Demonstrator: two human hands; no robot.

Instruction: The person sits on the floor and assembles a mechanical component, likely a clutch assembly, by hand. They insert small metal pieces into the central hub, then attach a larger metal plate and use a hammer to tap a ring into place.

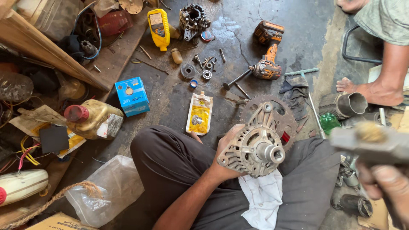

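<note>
The left hand (223, 155) is gripping the alternator housing (254, 147) over the white rag (264, 196); it might slip. The right hand (390, 187) is clutching a blurry brush (370, 140).

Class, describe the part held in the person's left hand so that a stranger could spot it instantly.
Start at the seated person's dark trousers, low in the middle. Above the white cloth, the left hand grips a round grey metal housing. Unlike the flat rusty sprocket behind, it has slotted ribs and a central shaft stub.
</note>
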